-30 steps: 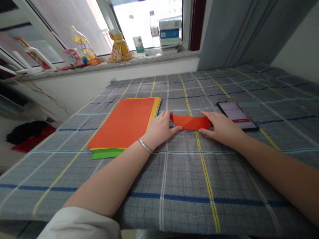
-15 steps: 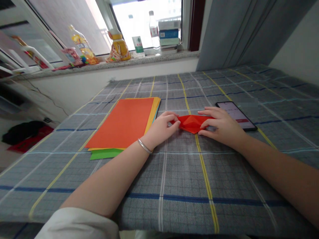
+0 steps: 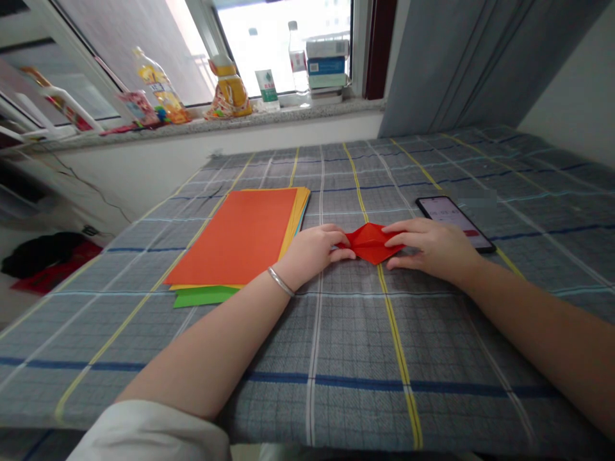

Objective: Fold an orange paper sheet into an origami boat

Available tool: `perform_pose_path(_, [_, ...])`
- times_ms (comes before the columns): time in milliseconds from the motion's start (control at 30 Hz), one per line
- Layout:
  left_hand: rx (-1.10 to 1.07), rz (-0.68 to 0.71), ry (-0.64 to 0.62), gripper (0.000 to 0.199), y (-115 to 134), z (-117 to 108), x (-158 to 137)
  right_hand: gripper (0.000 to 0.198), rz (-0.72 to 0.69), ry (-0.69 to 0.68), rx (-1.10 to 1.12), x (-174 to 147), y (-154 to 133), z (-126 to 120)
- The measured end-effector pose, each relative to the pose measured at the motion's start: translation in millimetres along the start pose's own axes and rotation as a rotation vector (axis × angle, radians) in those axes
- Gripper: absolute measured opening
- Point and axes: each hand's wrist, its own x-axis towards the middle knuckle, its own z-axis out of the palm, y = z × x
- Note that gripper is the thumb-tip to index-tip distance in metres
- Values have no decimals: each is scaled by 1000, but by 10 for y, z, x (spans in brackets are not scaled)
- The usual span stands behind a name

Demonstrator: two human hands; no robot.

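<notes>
A folded piece of red paper (image 3: 372,244) lies low over the checked cloth, its middle spread into a diamond with a crease across it. My left hand (image 3: 319,251), with a silver bracelet at the wrist, pinches its left end between thumb and fingers. On the opposite side, my right hand (image 3: 427,248) grips the right end, fingers on top and thumb at the near edge. Both fingertips hide the paper's ends. Left of my left hand lies a stack of coloured paper sheets (image 3: 240,234), orange on top, with yellow, green and blue edges showing.
A phone (image 3: 454,221) with a lit screen lies just beyond my right hand. Grey checked cloth (image 3: 355,339) covers the surface. Bottles, a cup and stacked boxes (image 3: 328,64) stand on the windowsill (image 3: 307,110) behind. A grey curtain (image 3: 451,64) hangs at the right.
The paper's raised middle has flattened and spread into a wider diamond. Both hands have moved slightly nearer to me, still holding its ends.
</notes>
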Motion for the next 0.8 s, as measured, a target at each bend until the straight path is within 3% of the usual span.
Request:
perform_pose_path(100, [2,20,7,23,-16,-2,-4,19,-42,18,-87,22,26,0])
perform_pose_path(233, [-67,-6,110,5,-25,8,8,16,-37,153,-144,51,43,20])
perform_pose_path(333, [-170,-46,204,4,-25,41,9,10,-27,251,-95,61,31,49])
perform_pose_path(400, [-265,-55,276,8,-12,73,1,8,14,309,-43,66,7,74])
perform_pose_path(467, [-381,-37,333,18,17,99,-8,17,92,345,-3,75,-26,97])
perform_pose_path(567, [-609,-41,399,45,81,117,2,25,213,403,64,96,-59,119])
perform_pose_path(700, [-1070,-133,430,82,157,133,62,27,350,392,476,130,-44,133])
perform_pose_path(800, [-1342,-161,279,87,210,177,101,26,464,288,923,156,-54,134])
